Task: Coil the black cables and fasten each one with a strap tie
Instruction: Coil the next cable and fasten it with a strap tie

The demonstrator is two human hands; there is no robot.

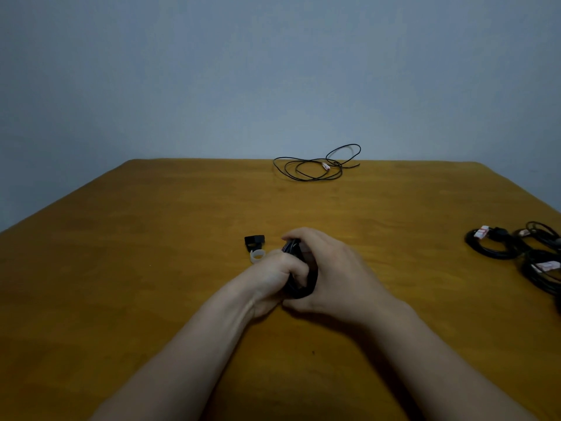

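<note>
Both hands meet over the middle of the wooden table (151, 268). My left hand (273, 278) grips a coiled black cable (303, 285), fingers curled round the bundle. My right hand (331, 268) wraps over the same coil from the right, its fingers curled over the top; most of the coil is hidden between the hands. Just left of the hands lie a black strap tie (254, 240) and a small whitish loop (257, 256). A loose, uncoiled black cable (315, 165) with a pale tag lies at the table's far edge.
Several coiled black cables (498, 244) with pale tags lie bunched at the right edge of the table. A blue-grey wall stands behind the far edge.
</note>
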